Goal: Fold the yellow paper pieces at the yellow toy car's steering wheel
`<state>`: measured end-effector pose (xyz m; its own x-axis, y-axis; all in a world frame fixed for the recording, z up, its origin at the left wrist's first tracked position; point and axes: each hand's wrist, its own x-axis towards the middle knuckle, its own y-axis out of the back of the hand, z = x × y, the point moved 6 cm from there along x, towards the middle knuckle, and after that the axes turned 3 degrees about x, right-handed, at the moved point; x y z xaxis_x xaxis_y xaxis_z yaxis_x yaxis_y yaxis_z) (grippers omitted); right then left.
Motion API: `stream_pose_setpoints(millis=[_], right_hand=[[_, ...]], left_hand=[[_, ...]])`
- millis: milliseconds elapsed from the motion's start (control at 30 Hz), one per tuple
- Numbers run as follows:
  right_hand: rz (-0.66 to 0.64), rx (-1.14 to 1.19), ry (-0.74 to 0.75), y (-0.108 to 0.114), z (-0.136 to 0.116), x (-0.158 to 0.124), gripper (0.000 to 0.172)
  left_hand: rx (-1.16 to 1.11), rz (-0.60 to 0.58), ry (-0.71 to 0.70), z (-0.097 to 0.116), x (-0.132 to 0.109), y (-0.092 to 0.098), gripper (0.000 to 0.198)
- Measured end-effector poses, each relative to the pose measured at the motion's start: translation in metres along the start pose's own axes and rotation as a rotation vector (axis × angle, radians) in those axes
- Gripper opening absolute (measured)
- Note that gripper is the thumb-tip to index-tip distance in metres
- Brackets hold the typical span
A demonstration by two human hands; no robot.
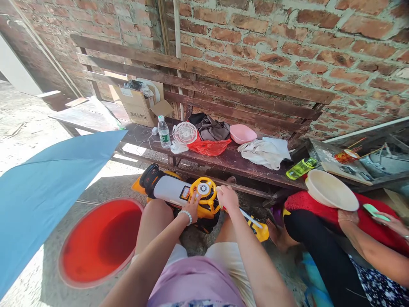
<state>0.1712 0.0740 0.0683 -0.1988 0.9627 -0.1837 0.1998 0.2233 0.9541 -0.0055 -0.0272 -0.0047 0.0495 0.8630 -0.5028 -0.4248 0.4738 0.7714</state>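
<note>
A yellow, white and black ride-on toy vehicle (171, 189) stands between my knees and the bench, with a yellow steering wheel (209, 187) on top. My left hand (191, 208), wearing a beaded bracelet, grips the wheel's near left rim, fingers lying over it. At the wheel's right side my right hand (228, 197) is closed in a pinch. A small pale bit shows at its fingertips, too little to name. Right of that hand, a grey-and-yellow arm with a yellow scoop (261, 231) reaches out from the toy.
A red basin (96, 243) sits left; a blue umbrella (57, 183) spreads above it. The wooden bench (140, 137) carries a cardboard box (137, 106), bottle (164, 133), fan (185, 133), bags, pink bowl (242, 133) and green bottle (300, 168). At right, a seated person (361, 230) has a cream bowl (332, 189).
</note>
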Motion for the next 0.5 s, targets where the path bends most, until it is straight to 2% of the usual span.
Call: stream_pose_setpoints(millis=[133, 267, 400, 500], right_hand=[[-0.073, 0.058, -0.023, 0.002, 0.013, 0.015, 0.040], [-0.073, 0.082, -0.140, 0.004, 0.024, 0.020, 0.048], [-0.029, 0.113, -0.177, 0.004, 0.027, 0.009, 0.053], [-0.015, 0.050, -0.142, -0.001, 0.027, -0.012, 0.050]], left_hand=[[0.020, 0.003, 0.004, 0.000, 0.000, 0.000, 0.114], [0.048, 0.010, 0.008, 0.000, 0.001, 0.000, 0.114], [0.044, 0.007, 0.024, -0.002, 0.001, -0.002, 0.115], [0.029, 0.022, 0.011, -0.004, 0.002, -0.004, 0.117]])
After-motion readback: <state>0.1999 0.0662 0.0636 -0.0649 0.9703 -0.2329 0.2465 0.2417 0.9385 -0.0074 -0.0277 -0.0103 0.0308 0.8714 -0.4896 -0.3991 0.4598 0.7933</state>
